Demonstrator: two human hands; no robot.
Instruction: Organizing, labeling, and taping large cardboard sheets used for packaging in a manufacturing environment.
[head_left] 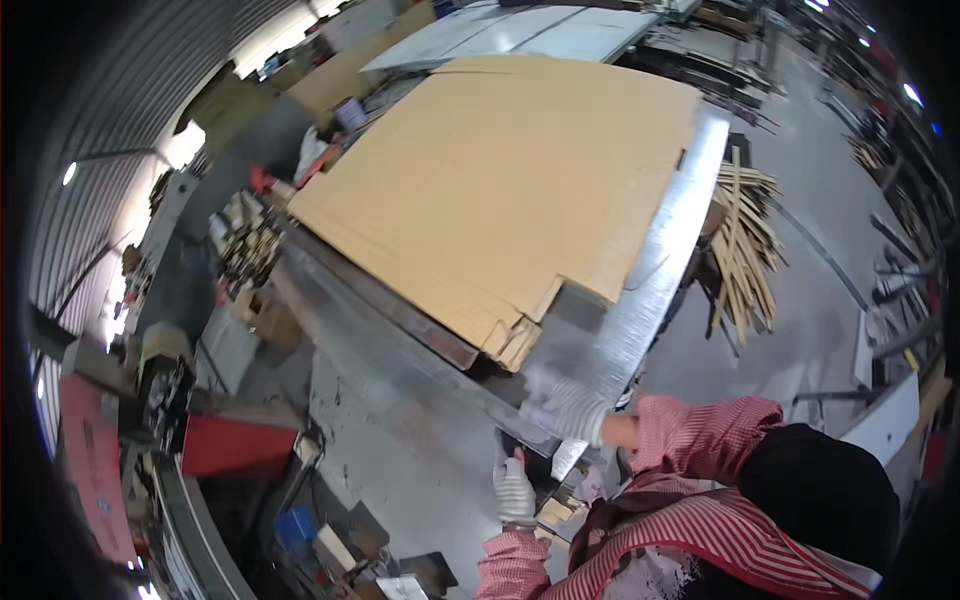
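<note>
My left hand (513,488), in a grey-and-white striped glove, is at the near corner of the metal bench. Its fingers point up and stand apart from the thumb, beside a dark gap; no held thing can be made out. Farther to the right, my right hand (572,404), gloved alike, reaches over that corner, its fingers smeared by motion. Just beyond it lies a large tan cardboard sheet (510,160) with a notch cut from its near edge and a torn, folded flap (517,345). Along the sheet's right side runs a shiny metal strip (665,265).
A grey metal surface (390,440) spreads to the left of my hands. Wooden strips (740,255) lie piled at right. Pale panels (510,32) sit behind the cardboard. A red box-like thing (238,446), a blue bin (296,526) and stacked offcuts (245,238) stand at left.
</note>
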